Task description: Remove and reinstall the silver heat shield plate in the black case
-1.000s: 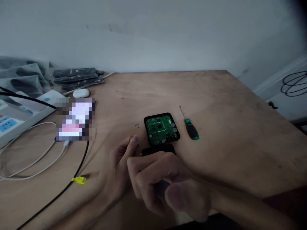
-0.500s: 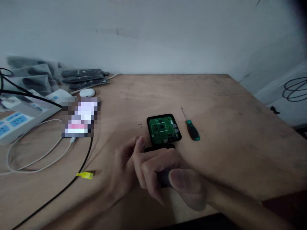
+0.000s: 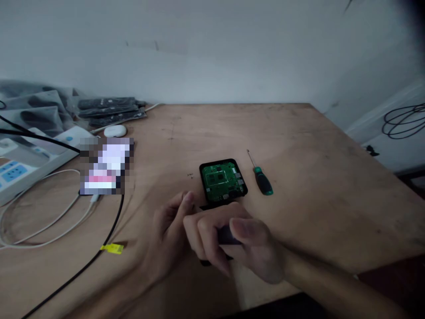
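Observation:
A green circuit board (image 3: 219,177) lies in a square black case (image 3: 203,181) on the table. Just in front of it my right hand (image 3: 232,239) is closed, fingers curled and thumb on top, around a dark block-like object (image 3: 228,235) whose kind I cannot make out. Close against its left side, my left hand (image 3: 172,226) has thumb and fingers pressed together; whatever they pinch is hidden. Part of a flat black piece (image 3: 206,262) shows beneath my hands, mostly covered. A green-and-black screwdriver (image 3: 263,180) rests right of the case, tip pointing away.
On the left are a phone (image 3: 109,164) with a blurred screen, a white power strip (image 3: 36,164), a white earbud case (image 3: 115,131) and a black cable with a yellow tag (image 3: 113,248). Several plastic-wrapped dark items (image 3: 109,110) lie near the wall.
The view has shifted slightly, so the table things sit a little further left. Both hands stay together in front of the case, and the black piece below them shows more.

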`<move>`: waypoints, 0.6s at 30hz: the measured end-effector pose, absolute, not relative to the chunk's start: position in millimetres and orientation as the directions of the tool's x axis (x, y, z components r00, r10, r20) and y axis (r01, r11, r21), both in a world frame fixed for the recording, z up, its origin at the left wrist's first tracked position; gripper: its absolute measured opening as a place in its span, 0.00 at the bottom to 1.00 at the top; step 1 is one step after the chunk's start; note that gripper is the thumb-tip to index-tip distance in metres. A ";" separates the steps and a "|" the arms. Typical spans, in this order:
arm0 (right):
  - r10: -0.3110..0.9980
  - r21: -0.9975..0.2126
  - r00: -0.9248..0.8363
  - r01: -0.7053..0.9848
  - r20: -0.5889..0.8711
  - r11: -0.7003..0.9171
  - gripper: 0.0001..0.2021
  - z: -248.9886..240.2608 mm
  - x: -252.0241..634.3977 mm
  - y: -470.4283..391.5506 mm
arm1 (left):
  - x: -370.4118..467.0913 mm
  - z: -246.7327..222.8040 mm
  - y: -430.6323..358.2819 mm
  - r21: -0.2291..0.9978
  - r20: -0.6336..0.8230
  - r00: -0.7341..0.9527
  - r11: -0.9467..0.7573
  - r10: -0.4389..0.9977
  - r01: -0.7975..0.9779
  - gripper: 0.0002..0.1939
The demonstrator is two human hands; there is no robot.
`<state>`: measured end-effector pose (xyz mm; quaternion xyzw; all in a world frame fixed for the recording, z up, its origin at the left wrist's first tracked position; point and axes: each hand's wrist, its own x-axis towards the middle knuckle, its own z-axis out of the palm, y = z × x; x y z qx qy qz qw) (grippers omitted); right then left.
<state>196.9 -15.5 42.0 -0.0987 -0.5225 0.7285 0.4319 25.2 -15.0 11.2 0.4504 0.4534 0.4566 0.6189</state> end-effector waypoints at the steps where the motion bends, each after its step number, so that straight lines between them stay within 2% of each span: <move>1: 0.732 -0.843 -0.607 -0.531 0.309 -0.085 0.27 44.4 200.2 -14.2 | 25.1 11.6 -12.7 0.970 -0.160 0.173 0.188 0.972 -0.156 0.23; 5: 0.776 -0.816 -0.546 -0.573 0.316 -0.070 0.33 63.3 223.5 -2.6 | 22.9 9.3 -8.0 0.983 -0.109 0.150 0.128 0.983 -0.130 0.24; 7: 0.791 -0.850 -0.570 -0.511 0.221 -0.130 0.35 71.2 237.7 4.7 | 22.2 7.1 -8.9 0.992 -0.072 0.147 0.087 0.986 -0.094 0.25; 11: 0.809 -0.837 -0.567 -0.510 0.156 -0.197 0.36 67.4 257.0 13.5 | 22.9 3.7 -11.9 0.995 -0.087 0.165 0.095 0.982 -0.043 0.27; 18: 0.773 -0.822 -0.615 -0.514 0.155 -0.244 0.35 50.9 261.1 9.4 | 24.6 7.6 -10.1 0.998 -0.059 0.132 0.059 0.990 0.005 0.27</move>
